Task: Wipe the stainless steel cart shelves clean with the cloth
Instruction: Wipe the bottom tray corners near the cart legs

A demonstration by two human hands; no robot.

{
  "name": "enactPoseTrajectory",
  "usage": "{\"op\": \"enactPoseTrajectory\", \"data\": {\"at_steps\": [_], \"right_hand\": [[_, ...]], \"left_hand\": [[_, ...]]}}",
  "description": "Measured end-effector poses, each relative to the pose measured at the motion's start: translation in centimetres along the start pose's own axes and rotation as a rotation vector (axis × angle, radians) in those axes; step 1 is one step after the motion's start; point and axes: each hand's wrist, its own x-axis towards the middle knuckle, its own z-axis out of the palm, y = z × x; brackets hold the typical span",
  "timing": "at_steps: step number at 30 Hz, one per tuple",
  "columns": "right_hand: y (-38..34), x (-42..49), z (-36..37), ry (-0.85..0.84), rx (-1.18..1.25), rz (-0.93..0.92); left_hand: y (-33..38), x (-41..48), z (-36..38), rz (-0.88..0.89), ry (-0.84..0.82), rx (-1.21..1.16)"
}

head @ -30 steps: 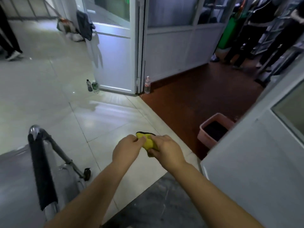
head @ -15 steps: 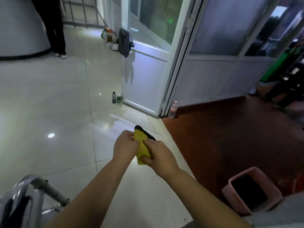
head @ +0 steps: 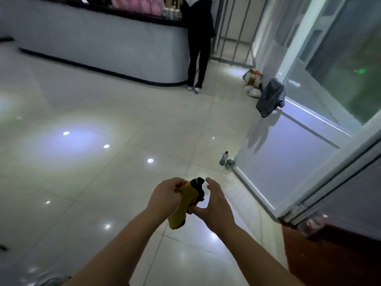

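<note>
Whereas both hands pinched the cloth (head: pixel 185 203) before, only the left hand (head: pixel 165 196) fingers now stay clamped on it, lower centre; right hand (head: pixel 216 207) fingers are spread apart. Its long axis is near-vertical, black end uppermost.

- I read this as the lobby of a public or commercial building, not a home.
- A long curved counter (head: pixel 107 46), white-fronted with a dark top and dark skirting, looks like a reception desk.
- A person (head: pixel 199 42) in dark clothes stands at the counter's right end (only partly in view).
- In front of the counter, a wide floor (head: pixel 92 178) of glossy pale tiles mirrors ceiling lights.
- Right of the counter come metal bars (head: pixel 237 27), then white-framed glazed doors (head: pixel 305 129) with a grey garment (head: pixel 270 98) hung on them.
</note>
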Motion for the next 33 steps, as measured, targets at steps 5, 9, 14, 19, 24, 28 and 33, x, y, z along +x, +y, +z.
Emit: {"op": "enactPoseTrajectory", "data": {"at_steps": [5,9,14,19,24,28,33], "right_hand": [[-2.2,12.5,0.9,-0.363,0.091,-0.143],[-6.6,19.3,4.8,-0.544,0.19,-0.151],[-13.8,25.5,10.8,-0.725,0.288,-0.148],[-21.9,32.0,17.5,-0.72,0.11,-0.279],[-29.6,36.6,23.7,-0.816,-0.01,-0.441],[-34.9,38.7,29.4,-0.949,-0.125,-0.595],[-40.9,40.0,38.2,-1.131,-0.237,-0.795]], "left_hand": [[-1.2,6.2,-3.6,-0.131,0.127,-0.124],[-4.7,9.3,-7.2,-0.27,0.278,-0.242],[-9.5,13.7,-13.3,-0.378,0.439,-0.314],[-13.6,18.4,-21.2,-0.388,0.517,-0.238],[-17.4,20.6,-29.0,-0.469,0.627,-0.113],[-20.8,21.2,-34.2,-0.571,0.747,-0.072],[-26.0,20.9,-39.0,-0.717,0.911,-0.135]]}}
